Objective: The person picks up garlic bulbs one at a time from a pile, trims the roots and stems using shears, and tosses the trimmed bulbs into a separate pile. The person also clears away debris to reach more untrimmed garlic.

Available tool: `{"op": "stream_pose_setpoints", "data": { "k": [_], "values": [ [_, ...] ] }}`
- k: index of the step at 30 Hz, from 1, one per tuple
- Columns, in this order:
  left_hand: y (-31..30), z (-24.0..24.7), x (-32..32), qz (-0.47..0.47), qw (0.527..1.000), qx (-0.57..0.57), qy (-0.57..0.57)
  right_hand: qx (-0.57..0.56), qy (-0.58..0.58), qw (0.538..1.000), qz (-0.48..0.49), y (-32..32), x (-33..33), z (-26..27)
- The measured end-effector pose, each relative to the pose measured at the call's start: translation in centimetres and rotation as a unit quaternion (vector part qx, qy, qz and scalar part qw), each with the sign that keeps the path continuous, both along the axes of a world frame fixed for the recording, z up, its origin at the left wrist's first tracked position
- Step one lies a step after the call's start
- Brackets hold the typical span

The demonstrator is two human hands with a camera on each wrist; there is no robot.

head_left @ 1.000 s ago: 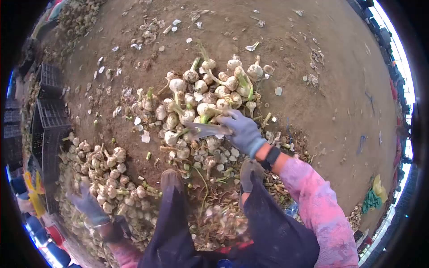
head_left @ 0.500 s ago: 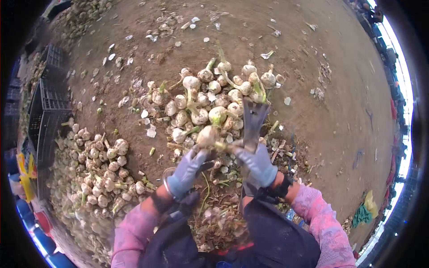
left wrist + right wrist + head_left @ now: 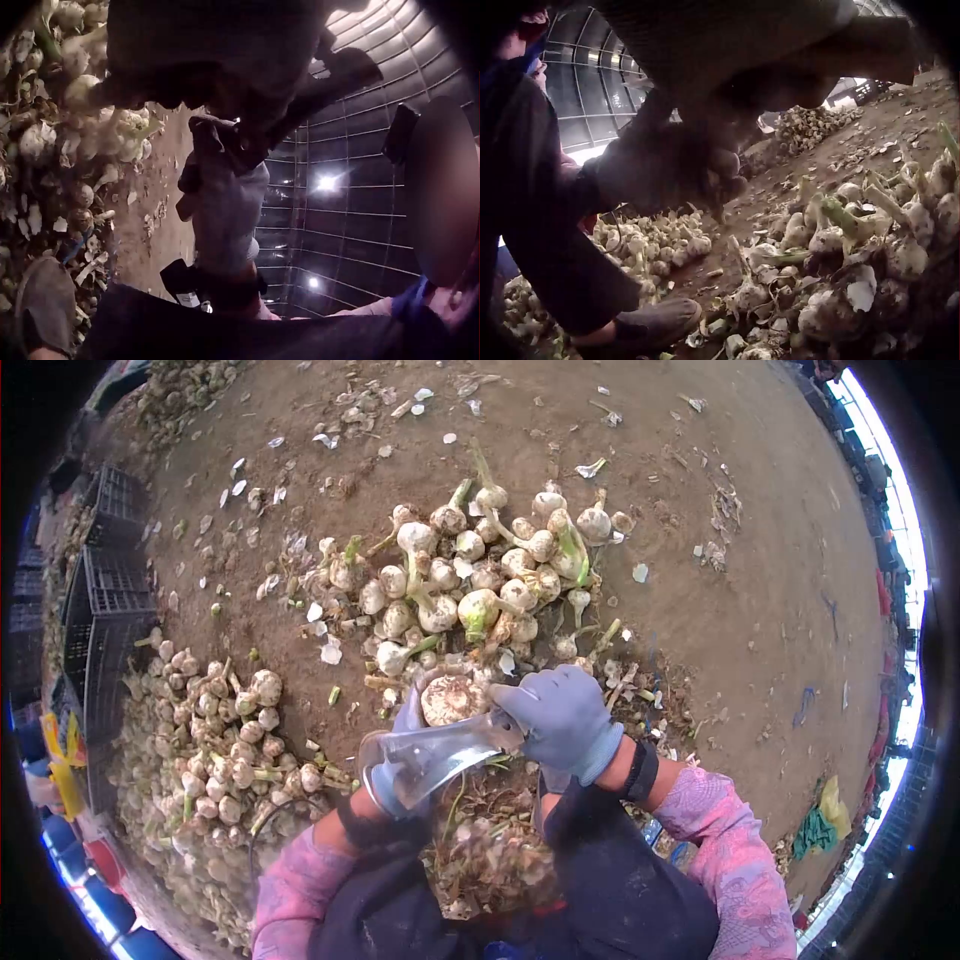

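In the head view my gloved left hand (image 3: 409, 716) holds a garlic bulb (image 3: 455, 700), its root face turned up. My gloved right hand (image 3: 570, 720) grips a broad, shiny metal blade (image 3: 440, 750) by its handle end. The blade reaches leftward across the left palm and wrist, just below the bulb, and hides part of that hand. Just beyond both hands lies a heap of garlic bulbs (image 3: 437, 615) with stems on. Both wrist views are dark around the hands; the left one shows the right hand (image 3: 225, 210) close by.
A larger pile of garlic (image 3: 225, 760) lies on the left, beside black crates (image 3: 120, 585). Peelings and stem scraps (image 3: 490, 860) cover the ground between my legs. Bare soil (image 3: 740, 640) extends to the right, with a green and yellow bag (image 3: 815, 830) near the edge.
The left hand came in from the left pile and took a garlic bulb by the heap. The right hand's blade swung from pointing up to pointing left, and the bulb turned root side up.
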State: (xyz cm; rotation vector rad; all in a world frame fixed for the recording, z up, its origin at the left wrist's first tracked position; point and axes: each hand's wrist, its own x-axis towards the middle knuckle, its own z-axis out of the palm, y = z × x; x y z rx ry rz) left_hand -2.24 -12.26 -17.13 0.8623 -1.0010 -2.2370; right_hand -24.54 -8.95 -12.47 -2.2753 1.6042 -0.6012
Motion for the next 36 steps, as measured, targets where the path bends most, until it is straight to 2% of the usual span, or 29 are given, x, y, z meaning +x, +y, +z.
{"op": "stream_pose_setpoints", "data": {
  "k": [1, 2, 4, 6, 8, 9, 10, 11, 12, 13, 15, 16, 17, 18, 19, 20, 22, 25, 26, 27, 28, 29, 31, 32, 33, 34, 35, 36],
  "values": [
    [0.2, 0.3, 0.0, 0.017, 0.997, 0.07, 0.015, 0.004, 0.002, 1.0, 0.002, 0.1, 0.1, -0.2],
    [0.4, 0.4, 0.3, 0.001, 0.998, 0.063, 0.022, 0.009, 0.004, 1.0, 0.004, 0.2, 0.3, -0.3],
    [0.9, 0.6, 0.4, 0.032, 0.994, 0.064, 0.088, 0.009, 0.006, 1.0, 0.004, 0.3, 0.4, -0.6],
    [0.9, 0.4, 0.6, 0.004, 0.998, 0.0, 0.066, 0.002, 0.004, 1.0, 0.001, 0.3, 0.5, -0.9],
    [0.6, -0.2, 1.2, -0.082, 0.987, -0.133, -0.045, 0.002, -0.005, 1.0, -0.01, 0.2, -0.6, -2.6],
    [0.7, 0.0, 1.2, -0.051, 0.987, -0.148, -0.034, -0.001, -0.009, 1.0, -0.014, 0.0, -1.4, -3.6],
    [1.2, 0.3, 1.3, -0.022, 0.986, -0.163, -0.022, 0.023, -0.005, 1.0, -0.016, 0.1, -2.1, -4.2],
    [1.6, 0.7, 1.3, 0.005, 0.984, -0.178, -0.01, 0.126, 0.077, 0.984, -0.095, 0.3, -4.5, -7.6],
    [1.5, 1.2, 1.4, 0.031, 0.981, -0.192, 0.003, 0.227, 0.154, 0.946, -0.174, 0.6, -7.8, -10.8],
    [0.2, 3.7, 2.1, -0.009, 0.984, -0.178, 0.024, 0.225, 0.14, 0.943, -0.204, 1.6, -11.2, -11.2],
    [-0.4, 4.9, 1.4, 0.017, 0.989, -0.082, -0.118, 0.161, 0.079, 0.959, -0.22, 2.2, -10.0, -7.9],
    [-0.8, 3.1, 1.8, 0.015, 0.985, -0.116, -0.129, 0.158, -0.047, 0.961, -0.222, 2.5, -8.0, -7.6],
    [-1.0, 2.4, 1.5, 0.025, 0.983, -0.124, -0.132, 0.149, -0.17, 0.949, -0.219, 2.1, -5.5, -7.3],
    [-0.8, 1.9, 1.2, 0.033, 0.982, -0.127, -0.137, 0.168, -0.23, 0.935, -0.21, 1.7, -3.0, -5.1],
    [-0.5, 1.3, 1.0, 0.04, 0.981, -0.128, -0.143, 0.135, -0.189, 0.959, -0.161, 1.9, -1.6, -4.5],
    [-0.3, 0.4, 1.2, -0.009, 0.987, -0.093, -0.133, 0.069, -0.19, 0.97, -0.132, 1.6, -0.2, -3.5],
    [-0.2, -1.2, 2.2, -0.107, 0.988, -0.023, -0.111, 0.057, -0.138, 0.986, -0.071, 1.0, 0.8, -0.6],
    [0.6, -0.8, 1.3, -0.031, 0.997, -0.046, -0.062, 0.006, -0.069, 0.997, -0.025, 0.4, 0.6, -0.2],
    [2.3, -5.5, 2.5, -0.08, 0.927, -0.31, -0.196, 0.001, -0.063, 0.998, -0.029, 0.4, -0.3, -1.7],
    [1.3, -1.5, 1.2, -0.019, 0.982, -0.145, -0.12, -0.003, -0.057, 0.998, -0.032, 0.6, -1.1, -3.4],
    [0.3, 2.4, -0.1, 0.07, 0.997, 0.019, -0.037, 0.027, -0.027, 0.997, -0.072, 0.6, -2.1, -5.0],
    [1.0, 2.6, 0.1, 0.065, 0.985, -0.116, -0.112, 0.121, 0.025, 0.976, -0.181, 0.8, -3.3, -7.0],
    [0.3, 4.9, 0.7, 0.025, 0.99, -0.132, -0.041, 0.228, 0.059, 0.941, -0.243, 1.1, -4.6, -6.9],
    [0.6, 4.1, 0.7, 0.03, 0.988, -0.145, -0.039, 0.313, -0.162, 0.895, -0.273, 1.9, -3.5, -7.2],
    [1.2, 2.7, 0.3, 0.032, 0.986, -0.158, -0.036, 0.378, -0.373, 0.796, -0.291, 2.5, -1.4, -6.2],
    [1.2, 2.0, -0.4, 0.038, 0.983, -0.177, -0.027, 0.478, -0.545, 0.634, -0.268, 2.8, 0.2, -5.1],
    [-1.0, 2.9, -1.7, 0.005, 0.842, -0.521, -0.143, 0.505, -0.594, 0.578, -0.239, 2.3, 1.1, -2.3],
    [-0.9, 2.9, -2.1, 0.02, 0.831, -0.532, -0.164, 0.462, -0.678, 0.509, -0.259, 1.8, 2.5, -1.1]
  ]
}}
